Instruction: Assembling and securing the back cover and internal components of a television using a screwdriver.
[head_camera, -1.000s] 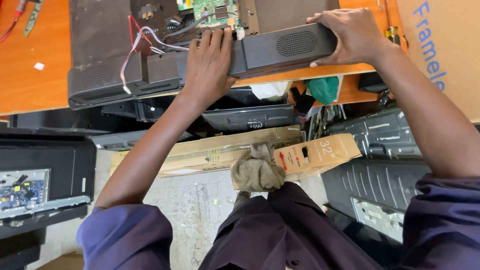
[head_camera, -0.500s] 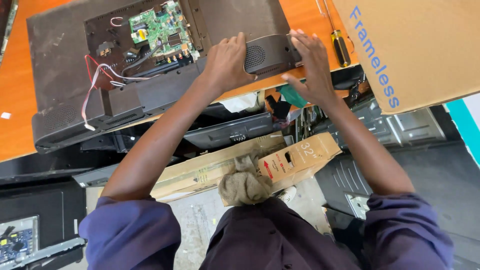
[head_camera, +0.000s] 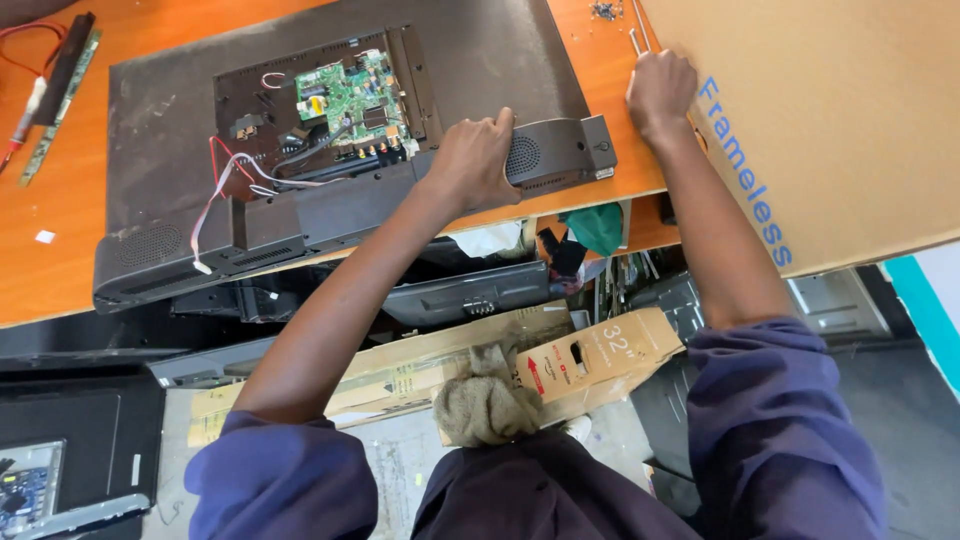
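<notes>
A dark flat television (head_camera: 480, 60) lies face down on the orange table (head_camera: 60, 280), its rear panel partly off. A green circuit board (head_camera: 345, 95) and loose red and white wires (head_camera: 215, 190) are exposed. My left hand (head_camera: 475, 160) grips the television's lower edge beside a round speaker grille (head_camera: 520, 158), fingers curled over the rim. My right hand (head_camera: 660, 92) is closed around a screwdriver at the table's right side; only its thin metal shaft (head_camera: 633, 40) shows above the fist, beside the large cardboard box (head_camera: 840, 110).
Small screws (head_camera: 605, 10) lie at the table's far edge. A long narrow circuit strip (head_camera: 55, 100) lies at the far left. Below the table are other dark television shells (head_camera: 470, 295), a long cardboard carton (head_camera: 600, 360), a green cloth (head_camera: 598, 225) and a beige rag (head_camera: 485, 405).
My right hand left the television's lower edge, went right to the box side and closed on the screwdriver. My left hand stays on the television's edge. The view has shifted.
</notes>
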